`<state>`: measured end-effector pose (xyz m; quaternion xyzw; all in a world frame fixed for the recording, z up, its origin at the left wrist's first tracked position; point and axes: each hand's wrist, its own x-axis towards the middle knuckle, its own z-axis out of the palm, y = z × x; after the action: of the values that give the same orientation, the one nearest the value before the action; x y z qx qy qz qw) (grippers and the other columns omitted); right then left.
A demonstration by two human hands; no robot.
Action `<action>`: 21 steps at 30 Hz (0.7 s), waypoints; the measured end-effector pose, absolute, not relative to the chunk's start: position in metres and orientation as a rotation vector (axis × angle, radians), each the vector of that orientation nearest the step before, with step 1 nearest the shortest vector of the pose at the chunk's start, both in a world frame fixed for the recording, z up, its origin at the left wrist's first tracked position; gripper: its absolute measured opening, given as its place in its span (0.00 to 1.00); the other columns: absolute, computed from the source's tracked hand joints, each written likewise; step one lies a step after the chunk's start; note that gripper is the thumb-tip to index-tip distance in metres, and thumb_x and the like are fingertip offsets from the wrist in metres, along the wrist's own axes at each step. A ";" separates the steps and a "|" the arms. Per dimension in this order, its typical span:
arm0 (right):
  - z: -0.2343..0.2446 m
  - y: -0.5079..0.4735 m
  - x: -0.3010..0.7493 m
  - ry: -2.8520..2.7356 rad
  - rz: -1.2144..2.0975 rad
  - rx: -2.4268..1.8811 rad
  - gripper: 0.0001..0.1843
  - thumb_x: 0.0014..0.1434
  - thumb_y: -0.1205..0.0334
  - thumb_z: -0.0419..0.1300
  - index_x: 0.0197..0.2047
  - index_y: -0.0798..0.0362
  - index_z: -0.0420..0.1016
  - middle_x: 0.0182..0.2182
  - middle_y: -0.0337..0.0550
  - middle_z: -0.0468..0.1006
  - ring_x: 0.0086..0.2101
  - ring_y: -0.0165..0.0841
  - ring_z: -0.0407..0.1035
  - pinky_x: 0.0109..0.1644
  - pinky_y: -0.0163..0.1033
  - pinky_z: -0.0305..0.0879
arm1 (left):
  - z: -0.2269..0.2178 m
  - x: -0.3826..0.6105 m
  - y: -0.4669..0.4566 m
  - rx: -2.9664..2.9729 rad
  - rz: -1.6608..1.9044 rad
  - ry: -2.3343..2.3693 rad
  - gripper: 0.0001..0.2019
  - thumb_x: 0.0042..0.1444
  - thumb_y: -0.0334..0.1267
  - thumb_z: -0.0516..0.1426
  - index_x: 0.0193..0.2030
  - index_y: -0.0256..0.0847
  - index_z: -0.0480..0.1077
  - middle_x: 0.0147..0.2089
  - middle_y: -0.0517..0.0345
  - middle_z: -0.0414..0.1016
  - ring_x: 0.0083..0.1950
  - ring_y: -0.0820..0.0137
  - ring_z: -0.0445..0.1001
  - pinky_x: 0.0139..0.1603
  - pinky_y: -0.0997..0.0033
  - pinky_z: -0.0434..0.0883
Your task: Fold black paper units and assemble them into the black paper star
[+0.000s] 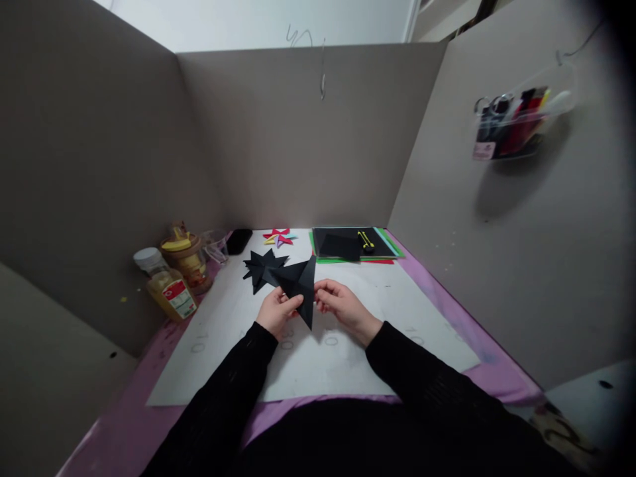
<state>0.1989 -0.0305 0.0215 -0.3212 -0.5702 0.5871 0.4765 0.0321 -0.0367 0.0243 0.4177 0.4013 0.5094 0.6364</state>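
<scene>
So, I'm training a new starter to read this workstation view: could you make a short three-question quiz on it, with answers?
1. True or false: the yellow-and-black tool lies on the stack of coloured sheets.
2. What does the left-hand grip hold?
A) a white-capped bottle
B) folded black paper
C) a clear plastic cup
3. Which lies farther from the person: the black star or the multicoloured star?

Key:
1. True.
2. B.
3. The multicoloured star.
</scene>
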 end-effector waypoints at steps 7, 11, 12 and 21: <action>0.022 -0.032 0.200 -1.504 1.321 -0.732 0.07 0.50 0.63 0.61 0.35 0.53 0.70 0.26 0.36 0.69 0.26 0.27 0.62 0.30 0.33 0.59 | 0.023 0.033 -0.037 1.048 1.243 0.855 0.22 0.39 0.37 0.66 0.42 0.36 0.68 0.36 0.53 0.76 0.35 0.66 0.75 0.35 0.67 0.71; 0.029 -0.040 0.203 -1.687 0.777 -0.741 0.02 0.53 0.67 0.58 0.32 0.53 0.71 0.28 0.40 0.70 0.30 0.31 0.64 0.35 0.38 0.62 | 0.024 0.028 -0.039 1.555 1.472 0.807 0.11 0.42 0.39 0.65 0.32 0.37 0.72 0.38 0.51 0.74 0.43 0.63 0.73 0.45 0.62 0.70; 0.030 -0.042 0.204 -1.735 0.614 -0.693 0.04 0.54 0.69 0.57 0.33 0.52 0.71 0.29 0.41 0.71 0.32 0.32 0.65 0.37 0.39 0.63 | 0.025 0.025 -0.040 1.721 1.543 0.775 0.09 0.43 0.39 0.65 0.29 0.38 0.72 0.38 0.51 0.73 0.45 0.62 0.72 0.47 0.61 0.69; 0.036 -0.049 0.208 -1.814 0.309 -0.549 0.11 0.53 0.74 0.55 0.38 0.50 0.66 0.34 0.44 0.70 0.37 0.34 0.65 0.40 0.42 0.64 | 0.033 0.017 -0.049 2.200 1.824 0.641 0.03 0.46 0.39 0.63 0.29 0.44 0.76 0.38 0.53 0.71 0.44 0.64 0.69 0.46 0.60 0.66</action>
<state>0.2080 -0.0494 0.0365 -0.2342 -0.7739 0.1318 0.5735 0.0170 -0.0490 0.0326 0.7469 0.2177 0.6192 0.1063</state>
